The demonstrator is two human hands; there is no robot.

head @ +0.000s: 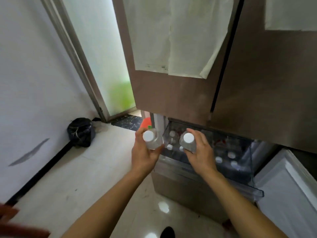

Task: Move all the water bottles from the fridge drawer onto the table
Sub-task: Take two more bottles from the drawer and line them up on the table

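Note:
My left hand [145, 156] grips a clear water bottle [151, 140] with a white cap, held upright just left of the open fridge drawer [248, 182]. My right hand [199, 152] grips a second white-capped bottle [188, 142] above the drawer's left part. Several more white-capped bottles [226, 158] stand inside the clear-walled drawer, partly hidden by my hands. The table is not in view.
The brown fridge doors [180, 93] hang above the drawer, with white sheets of paper on them. A black bag [81, 132] sits on the pale floor by the white wall. A frosted door [103, 57] stands at the back left. A white surface [289, 191] lies at the right.

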